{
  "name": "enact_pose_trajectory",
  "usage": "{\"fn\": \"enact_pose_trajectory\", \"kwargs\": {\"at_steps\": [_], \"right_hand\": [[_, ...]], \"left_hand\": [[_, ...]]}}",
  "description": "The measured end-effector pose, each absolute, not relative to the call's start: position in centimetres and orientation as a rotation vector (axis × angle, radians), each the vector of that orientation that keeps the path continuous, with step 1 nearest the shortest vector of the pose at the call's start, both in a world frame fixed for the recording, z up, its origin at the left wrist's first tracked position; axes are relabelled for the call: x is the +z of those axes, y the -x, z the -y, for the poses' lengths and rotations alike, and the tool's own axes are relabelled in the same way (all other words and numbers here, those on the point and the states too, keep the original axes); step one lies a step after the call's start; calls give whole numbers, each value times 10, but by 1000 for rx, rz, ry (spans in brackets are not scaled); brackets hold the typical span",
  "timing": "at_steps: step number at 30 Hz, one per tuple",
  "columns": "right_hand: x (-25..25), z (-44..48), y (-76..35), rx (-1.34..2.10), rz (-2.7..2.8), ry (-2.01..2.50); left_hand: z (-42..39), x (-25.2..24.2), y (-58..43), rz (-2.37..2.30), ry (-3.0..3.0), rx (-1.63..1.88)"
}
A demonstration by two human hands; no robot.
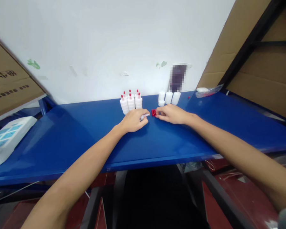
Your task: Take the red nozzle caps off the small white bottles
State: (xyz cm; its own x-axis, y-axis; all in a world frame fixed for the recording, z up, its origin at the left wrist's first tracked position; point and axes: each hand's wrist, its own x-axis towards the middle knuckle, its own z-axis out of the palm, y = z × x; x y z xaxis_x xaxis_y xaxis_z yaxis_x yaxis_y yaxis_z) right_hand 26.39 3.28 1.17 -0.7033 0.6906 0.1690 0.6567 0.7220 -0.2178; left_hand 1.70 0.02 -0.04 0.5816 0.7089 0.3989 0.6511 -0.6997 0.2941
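My left hand [133, 120] rests on the blue table [73, 136], fingers curled round a small white bottle [145, 116] lying on its side. My right hand [172, 114] lies just to the right, its fingertips pinched at a small cluster of red caps [153, 112] between the two hands. Behind my left hand stands a group of several white bottles with red caps [131, 101]. Behind my right hand stand three white bottles without caps [169, 97].
A white scale with a keypad [7, 136] sits at the table's left end. Cardboard boxes [9, 82] lean at the far left, and cardboard on a dark rack [257, 57] at the right. A clear plastic bag [208, 90] lies at the back right. One loose red cap [188, 97] lies nearby.
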Motion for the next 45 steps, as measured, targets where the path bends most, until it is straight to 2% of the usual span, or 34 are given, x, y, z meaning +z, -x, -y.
{"fn": "enact_pose_trajectory", "kwargs": {"at_steps": [14,35,38,41,43,45], "right_hand": [[10,-33,-262,320,2649,1016],[12,-31,-256,215,2577,1083],[37,2,-248,152,2490,1075],[54,77,-233,383,2621,827],[40,135,-222,621,2928,674],[0,180,-214,675,3203,695]], "left_hand": [[1,0,-18,-1172,-2687,737],[1,0,-19,-1166,-2696,729],[1,0,-19,-1166,-2710,712],[-1,-1,-19,-1144,-2725,703],[-1,-1,-19,-1140,-2725,704],[0,-1,-20,-1144,-2720,705]]}}
